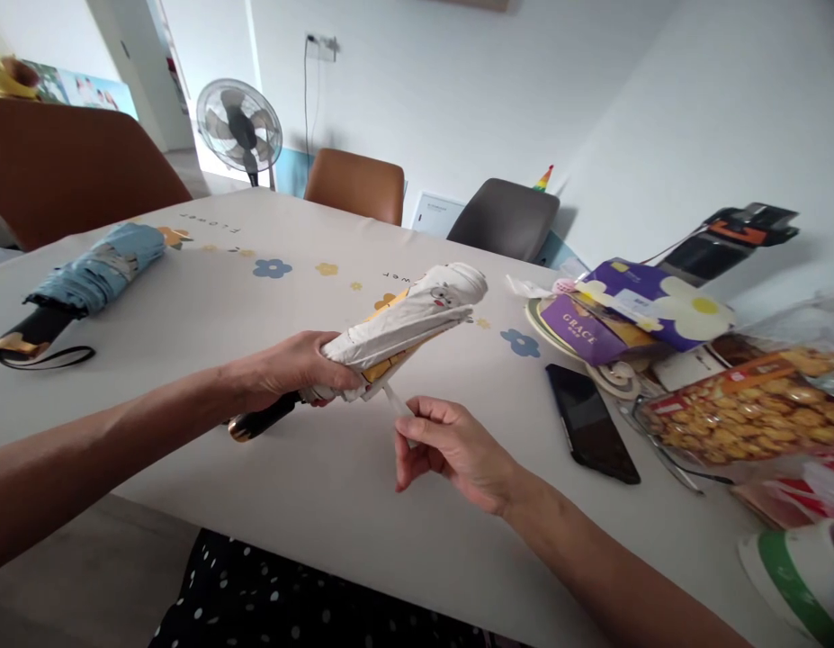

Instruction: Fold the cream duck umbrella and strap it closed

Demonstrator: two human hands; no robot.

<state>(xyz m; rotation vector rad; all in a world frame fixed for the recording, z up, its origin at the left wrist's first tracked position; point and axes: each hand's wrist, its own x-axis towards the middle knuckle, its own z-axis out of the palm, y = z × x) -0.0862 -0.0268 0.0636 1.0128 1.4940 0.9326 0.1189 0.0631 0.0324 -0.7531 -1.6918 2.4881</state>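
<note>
The left hand (309, 367) is wrapped around the folded white umbrella (417, 310), above the table (301, 490). The right hand (457, 450) pinches its strap (398, 401) with thumb and forefinger; handling this strap seems the present step. Bringing it round calls for a steady left grip. The blue umbrella (110, 268), smartphone (590, 423) and snack bag (754, 409) lie apart, apparently not obstructing.

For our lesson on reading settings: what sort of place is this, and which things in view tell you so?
Probably a dining area in a home: chairs stand around a table with a flower-patterned cover, a bag of snacks lies on it, and a household fan stands beyond.
</note>
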